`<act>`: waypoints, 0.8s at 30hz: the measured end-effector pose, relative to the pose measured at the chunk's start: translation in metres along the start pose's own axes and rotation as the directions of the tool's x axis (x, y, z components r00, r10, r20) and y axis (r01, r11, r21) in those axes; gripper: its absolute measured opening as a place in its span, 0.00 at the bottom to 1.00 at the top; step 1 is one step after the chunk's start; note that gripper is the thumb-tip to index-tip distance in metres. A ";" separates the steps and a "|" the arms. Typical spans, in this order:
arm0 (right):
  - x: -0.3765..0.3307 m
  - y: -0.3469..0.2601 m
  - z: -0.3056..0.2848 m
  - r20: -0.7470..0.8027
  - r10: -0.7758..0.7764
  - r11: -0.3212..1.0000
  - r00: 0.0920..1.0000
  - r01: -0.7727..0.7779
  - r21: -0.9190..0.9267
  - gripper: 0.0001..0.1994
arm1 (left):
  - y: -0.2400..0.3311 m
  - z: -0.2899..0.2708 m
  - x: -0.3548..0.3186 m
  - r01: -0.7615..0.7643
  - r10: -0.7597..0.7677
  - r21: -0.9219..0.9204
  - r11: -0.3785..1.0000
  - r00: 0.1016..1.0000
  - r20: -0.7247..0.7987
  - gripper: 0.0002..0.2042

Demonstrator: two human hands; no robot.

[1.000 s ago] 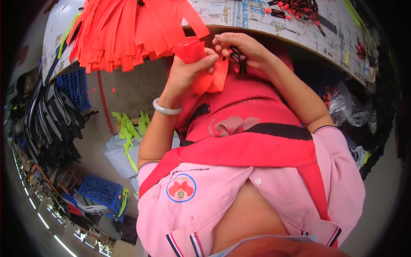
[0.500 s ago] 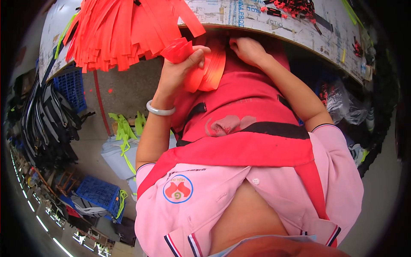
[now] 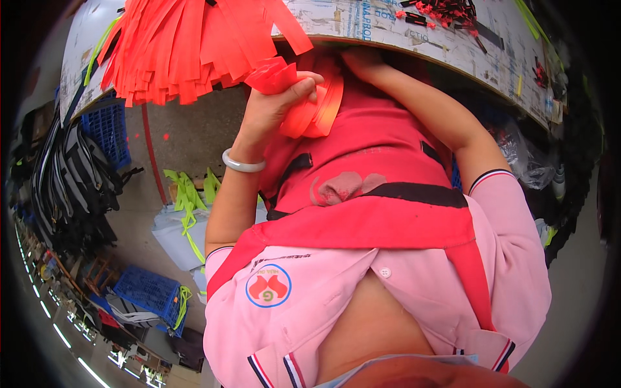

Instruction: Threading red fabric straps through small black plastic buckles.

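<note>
My left hand (image 3: 277, 108) is closed around a bundle of orange-red fabric strips (image 3: 318, 115). Their folded ends stick out above the fist, and the rest drapes over the red apron (image 3: 375, 139). Just beyond the bundle, my right hand (image 3: 363, 63) reaches in at the table's near edge, close to the strips' far part. Its fingers are in shadow and partly hidden, so their grip does not show. Ahead on the left, a large pile of similar orange-red strips (image 3: 187, 55) hangs over the edge of the table (image 3: 375, 26).
Small black and red pieces (image 3: 446, 13) lie on the table's right part. Black and grey straps (image 3: 71, 187) hang at the left, beside a blue crate (image 3: 110, 132). Another blue crate (image 3: 149, 291) and yellow-green strips (image 3: 186, 197) are lower left. Clear plastic bags (image 3: 524, 158) are at right.
My right hand has moved a little left and farther under the table edge, its elbow following. My left hand, still gripping the strips, has shifted only slightly.
</note>
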State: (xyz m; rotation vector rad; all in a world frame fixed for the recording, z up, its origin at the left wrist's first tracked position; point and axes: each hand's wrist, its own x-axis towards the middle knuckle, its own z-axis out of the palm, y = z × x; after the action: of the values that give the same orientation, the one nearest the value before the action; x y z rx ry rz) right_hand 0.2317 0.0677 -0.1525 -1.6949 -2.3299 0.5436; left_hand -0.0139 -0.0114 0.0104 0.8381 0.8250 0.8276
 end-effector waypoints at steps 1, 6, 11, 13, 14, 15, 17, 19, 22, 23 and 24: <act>-0.001 -0.012 -0.010 0.008 -0.014 1.000 1.000 0.014 0.005 0.18 | -0.001 -0.002 -0.002 -0.015 0.015 0.011 1.000 0.999 -0.030 0.09; -0.031 -0.065 -0.096 0.489 0.066 0.759 0.870 -0.362 0.541 0.10 | 0.007 -0.002 -0.010 -0.008 0.013 0.055 0.998 0.996 -0.090 0.08; -0.042 -0.095 -0.154 0.414 -0.066 0.210 0.908 -0.393 0.895 0.09 | 0.006 0.011 -0.008 -0.056 0.071 0.108 0.993 0.988 -0.139 0.07; -0.046 -0.101 -0.160 0.396 -0.104 0.135 0.913 -0.381 0.915 0.09 | 0.008 0.019 -0.003 -0.127 0.146 0.142 0.982 0.981 -0.129 0.07; -0.047 -0.106 -0.160 0.365 -0.131 0.106 0.922 -0.353 0.930 0.10 | 0.009 0.021 0.000 -0.197 0.220 0.174 0.965 0.968 -0.122 0.07; -0.049 -0.112 -0.161 0.334 -0.157 0.075 0.929 -0.326 0.942 0.11 | 0.008 0.022 0.000 -0.196 0.219 0.176 0.965 0.968 -0.124 0.07; -0.052 -0.124 -0.163 0.307 -0.143 0.158 0.941 -0.285 0.946 0.11 | 0.007 0.023 0.001 -0.276 0.328 0.310 0.910 0.936 -0.128 0.07; -0.054 -0.124 -0.158 0.281 -0.099 0.171 0.955 -0.262 0.950 0.11 | 0.008 0.026 -0.002 -0.279 0.335 0.318 0.906 0.932 -0.140 0.07; -0.055 -0.130 -0.159 0.307 -0.055 0.190 0.950 -0.292 0.937 0.11 | 0.007 0.025 -0.005 -0.266 0.329 0.341 0.902 0.934 -0.141 0.08; -0.055 -0.132 -0.161 0.321 -0.035 0.223 0.947 -0.305 0.926 0.11 | 0.007 0.024 -0.006 -0.252 0.315 0.356 0.900 0.940 -0.129 0.08; -0.054 -0.133 -0.162 0.322 -0.036 0.222 0.946 -0.307 0.925 0.11 | 0.007 0.024 -0.006 -0.251 0.313 0.357 0.900 0.941 -0.130 0.08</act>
State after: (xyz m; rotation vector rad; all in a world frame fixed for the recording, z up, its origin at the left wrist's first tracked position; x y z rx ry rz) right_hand 0.1941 0.0080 0.0518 -1.1139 -1.2100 1.8992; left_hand 0.0017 -0.0207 0.0283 1.2181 1.0423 1.0507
